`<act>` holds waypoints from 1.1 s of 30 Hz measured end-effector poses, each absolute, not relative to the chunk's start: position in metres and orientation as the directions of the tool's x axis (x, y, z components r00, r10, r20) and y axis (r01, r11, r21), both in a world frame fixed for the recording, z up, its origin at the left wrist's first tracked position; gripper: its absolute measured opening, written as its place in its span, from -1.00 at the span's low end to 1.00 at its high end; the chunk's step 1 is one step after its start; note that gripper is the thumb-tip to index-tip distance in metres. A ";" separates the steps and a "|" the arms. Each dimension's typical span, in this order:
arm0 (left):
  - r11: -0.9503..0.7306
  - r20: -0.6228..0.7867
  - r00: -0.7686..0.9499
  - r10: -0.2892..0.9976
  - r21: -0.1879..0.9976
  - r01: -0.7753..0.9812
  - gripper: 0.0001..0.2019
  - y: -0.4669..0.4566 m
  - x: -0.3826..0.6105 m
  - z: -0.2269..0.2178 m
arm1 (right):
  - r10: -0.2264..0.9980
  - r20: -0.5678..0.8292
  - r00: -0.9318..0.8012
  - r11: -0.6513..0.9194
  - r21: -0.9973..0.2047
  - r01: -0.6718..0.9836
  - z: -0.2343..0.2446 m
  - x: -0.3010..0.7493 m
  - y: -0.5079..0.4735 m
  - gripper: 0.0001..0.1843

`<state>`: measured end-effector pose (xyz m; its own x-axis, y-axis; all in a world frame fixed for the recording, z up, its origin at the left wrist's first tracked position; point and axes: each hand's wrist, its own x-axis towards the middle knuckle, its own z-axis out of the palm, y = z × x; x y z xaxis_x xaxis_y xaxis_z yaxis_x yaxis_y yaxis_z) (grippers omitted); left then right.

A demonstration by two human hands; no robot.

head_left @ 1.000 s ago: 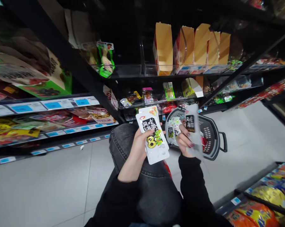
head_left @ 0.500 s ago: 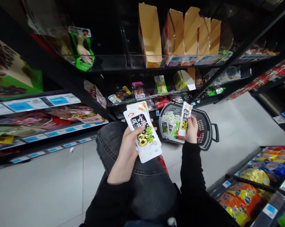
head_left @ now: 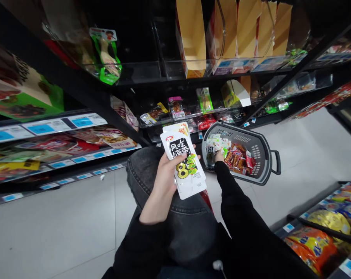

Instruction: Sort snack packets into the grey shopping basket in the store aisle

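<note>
My left hand (head_left: 166, 175) is closed around a small stack of white snack packets (head_left: 189, 180) above my knee, thumb across the front one. The front packet has black lettering and green and yellow food pictures. To the right, a grey plastic shopping basket (head_left: 259, 155) stands on the floor by the shelf. My right hand (head_left: 218, 156) reaches into its left end, among similar white packets (head_left: 211, 150); its fingers are mostly hidden there. Beside that hand lie red-brown wrapped snacks (head_left: 236, 159) in the basket.
Ahead, a dark shelf holds tan open cartons (head_left: 192, 38) and a green snack pack (head_left: 109, 62). More bagged goods line the left shelf (head_left: 88, 155). At lower right stands a rack with orange and yellow bags (head_left: 312, 246). The basket handle (head_left: 277, 162) sticks out to the right.
My right hand has gone down and left into the basket with the white packet it held, which I can no longer make out. My left hand keeps its stack. The view has shifted slightly.
</note>
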<state>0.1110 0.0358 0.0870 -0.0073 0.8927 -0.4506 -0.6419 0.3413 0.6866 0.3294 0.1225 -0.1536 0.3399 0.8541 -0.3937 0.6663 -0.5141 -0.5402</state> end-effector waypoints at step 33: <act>0.316 -0.401 -0.015 0.916 0.743 -0.590 -0.49 0.032 0.110 0.085 | 0.985 -0.061 0.162 -0.008 -0.951 -0.308 0.047 0.289 0.054 -0.81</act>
